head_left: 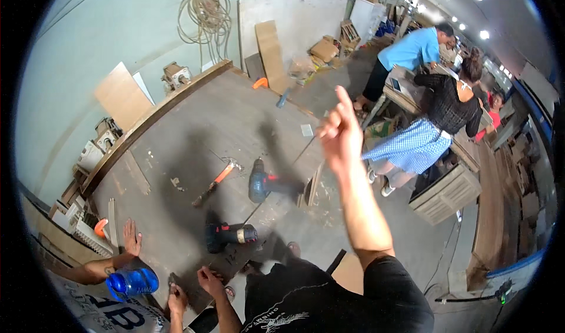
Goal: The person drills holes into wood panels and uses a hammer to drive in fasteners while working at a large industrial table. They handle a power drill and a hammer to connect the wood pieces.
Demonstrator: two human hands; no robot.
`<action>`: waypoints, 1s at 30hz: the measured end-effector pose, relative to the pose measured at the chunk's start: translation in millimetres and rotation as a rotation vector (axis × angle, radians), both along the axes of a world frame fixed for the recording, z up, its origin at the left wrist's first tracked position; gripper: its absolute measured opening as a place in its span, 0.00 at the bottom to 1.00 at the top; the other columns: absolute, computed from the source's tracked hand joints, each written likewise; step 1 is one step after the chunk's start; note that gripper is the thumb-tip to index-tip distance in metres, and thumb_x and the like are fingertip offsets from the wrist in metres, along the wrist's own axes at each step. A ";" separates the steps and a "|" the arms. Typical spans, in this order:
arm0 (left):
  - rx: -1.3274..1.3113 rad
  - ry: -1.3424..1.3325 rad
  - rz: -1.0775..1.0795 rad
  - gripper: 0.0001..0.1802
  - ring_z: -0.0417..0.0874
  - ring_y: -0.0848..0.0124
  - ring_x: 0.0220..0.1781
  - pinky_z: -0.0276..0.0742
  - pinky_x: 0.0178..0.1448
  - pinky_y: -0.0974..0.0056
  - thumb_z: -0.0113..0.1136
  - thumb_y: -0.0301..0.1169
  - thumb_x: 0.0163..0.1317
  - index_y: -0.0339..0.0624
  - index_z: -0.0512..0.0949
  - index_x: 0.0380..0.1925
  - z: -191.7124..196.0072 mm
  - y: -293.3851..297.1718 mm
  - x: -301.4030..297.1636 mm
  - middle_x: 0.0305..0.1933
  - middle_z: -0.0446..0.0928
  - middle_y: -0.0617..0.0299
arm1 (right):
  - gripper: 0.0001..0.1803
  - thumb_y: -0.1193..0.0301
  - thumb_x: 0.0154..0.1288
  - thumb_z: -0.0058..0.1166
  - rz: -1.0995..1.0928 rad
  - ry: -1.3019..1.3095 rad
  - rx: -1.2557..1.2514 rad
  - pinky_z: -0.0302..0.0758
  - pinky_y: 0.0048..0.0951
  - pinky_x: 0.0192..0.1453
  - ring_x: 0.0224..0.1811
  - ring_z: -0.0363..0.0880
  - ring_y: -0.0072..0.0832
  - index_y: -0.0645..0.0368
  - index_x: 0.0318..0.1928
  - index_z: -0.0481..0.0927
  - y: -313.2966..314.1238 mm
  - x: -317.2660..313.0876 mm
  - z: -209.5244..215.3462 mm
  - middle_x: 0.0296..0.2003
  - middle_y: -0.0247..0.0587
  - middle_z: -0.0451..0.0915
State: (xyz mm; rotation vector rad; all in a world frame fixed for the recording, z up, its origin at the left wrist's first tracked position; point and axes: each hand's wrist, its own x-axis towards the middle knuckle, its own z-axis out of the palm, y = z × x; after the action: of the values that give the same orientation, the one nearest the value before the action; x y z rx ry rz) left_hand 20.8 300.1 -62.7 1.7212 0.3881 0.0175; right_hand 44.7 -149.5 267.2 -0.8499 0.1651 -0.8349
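Note:
My right hand [342, 134] is raised over the far right side of the workbench [176, 112]. Its index finger points up and the other fingers bend loosely, with nothing in them. My left hand [210, 281] is low at the bench's near edge, its fingers curled together; whatever they hold, if anything, is too small to name. Nearest to it lies a dark cordless drill [231, 237] with a tan front end. Beyond that are a blue cordless drill [258, 181] and a hammer [216, 183] with an orange and black handle.
At left, a co-worker's hand [132, 239] rests flat on the bench beside a blue bottle [132, 283]; their other hand [177, 300] is near mine. A raised wooden rail [156, 124] edges the bench. Several people work at another table [406, 92] at right.

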 end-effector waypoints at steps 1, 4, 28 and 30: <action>0.069 -0.032 -0.032 0.17 0.69 0.75 0.17 0.65 0.21 0.66 0.50 0.43 0.75 0.40 0.72 0.36 6.7 -1.9 0.2 0.22 0.69 0.63 | 0.25 0.65 0.74 0.47 -0.061 0.085 0.049 0.66 0.23 0.28 0.20 0.61 0.15 0.42 0.69 0.63 -44.0 5.1 -10.1 0.24 0.19 0.65; 0.084 -0.022 -0.051 0.17 0.69 0.75 0.17 0.65 0.21 0.66 0.51 0.43 0.75 0.39 0.72 0.36 12.0 -5.1 4.5 0.22 0.69 0.63 | 0.34 0.65 0.71 0.50 -0.181 0.248 0.072 0.65 0.22 0.33 0.26 0.63 0.16 0.46 0.74 0.56 -107.6 5.3 -12.9 0.30 0.23 0.69; 0.012 0.185 0.028 0.15 0.76 0.75 0.25 0.73 0.28 0.65 0.56 0.40 0.71 0.38 0.76 0.35 -7.2 3.6 5.1 0.25 0.74 0.62 | 0.21 0.66 0.69 0.56 0.472 1.304 -0.078 0.76 0.30 0.33 0.28 0.79 0.28 0.62 0.59 0.76 95.1 -260.7 -452.5 0.28 0.40 0.81; 0.041 0.258 -0.031 0.16 0.79 0.72 0.31 0.76 0.33 0.62 0.56 0.42 0.72 0.38 0.76 0.40 -24.2 7.0 6.7 0.29 0.76 0.59 | 0.19 0.71 0.69 0.52 0.400 1.177 0.189 0.71 0.30 0.28 0.25 0.74 0.27 0.67 0.57 0.75 77.0 -294.5 -496.8 0.23 0.36 0.75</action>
State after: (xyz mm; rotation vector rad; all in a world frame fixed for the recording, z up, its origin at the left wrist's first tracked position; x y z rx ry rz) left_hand 27.5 307.1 -86.9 1.7750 0.5541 -0.2224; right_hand -249.8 -72.5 -229.6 -1.0585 1.0482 0.1391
